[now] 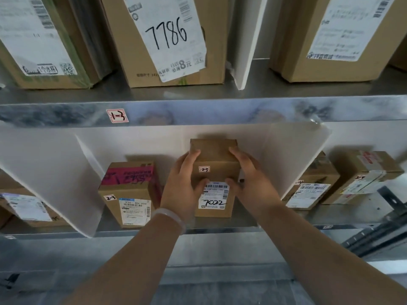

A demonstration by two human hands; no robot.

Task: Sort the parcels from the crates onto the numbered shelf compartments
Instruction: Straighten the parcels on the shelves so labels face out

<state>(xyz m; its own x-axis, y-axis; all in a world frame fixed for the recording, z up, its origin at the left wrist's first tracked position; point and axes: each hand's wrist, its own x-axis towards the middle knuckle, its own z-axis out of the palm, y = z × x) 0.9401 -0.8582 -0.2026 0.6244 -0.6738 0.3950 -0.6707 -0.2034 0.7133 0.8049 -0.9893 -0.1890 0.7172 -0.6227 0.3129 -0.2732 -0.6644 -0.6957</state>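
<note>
Small brown parcel (pixel 214 155) (sticker "2-3", label handwritten "7022") standing upright in the lower shelf compartment between white dividers (pixel 72 172), just right of a pink-taped parcel (pixel 130 194) also marked "2-3". Left hand (pixel 187 183) and right hand (pixel 248 179) clasp its opposite sides, fingers curled over the top edges, thumbs on the front face. Its base appears to rest on the shelf, though the wrists partly hide it. The steel shelf edge (pixel 220 111) above carries a "1-3" tag (pixel 117 115).
</note>
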